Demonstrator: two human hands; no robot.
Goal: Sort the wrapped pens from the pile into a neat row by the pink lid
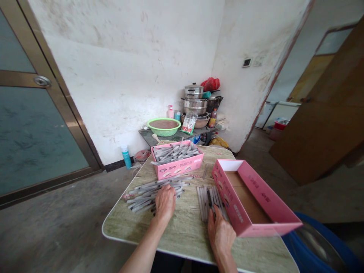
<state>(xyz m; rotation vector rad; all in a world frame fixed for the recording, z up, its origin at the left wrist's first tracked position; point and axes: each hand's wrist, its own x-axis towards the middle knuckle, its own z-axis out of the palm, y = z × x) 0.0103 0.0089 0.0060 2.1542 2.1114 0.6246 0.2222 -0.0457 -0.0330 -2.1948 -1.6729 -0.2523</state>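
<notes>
My left hand [165, 200] is curled over a loose pile of clear-barrelled pens [142, 195] with dark ends, its fingertips partly hidden among them. My right hand [220, 229] pinches a dark pen [210, 198] above a neat row of clear pens [202, 201]. That row lies just left of a long pink box [257, 227], whose visible brown bottom has nothing on it. Behind the pile, a smaller pink box [179, 167] is heaped with more pens [176, 151] pointing various ways.
The wood-patterned table [182, 231] has a pale rim. Past its far edge, a low dark surface holds a green basin [164, 131], stacked steel pots [195, 102] and bottles. A blue spray can [126, 157] stands on the floor at left; a blue tub [315, 242] is at lower right.
</notes>
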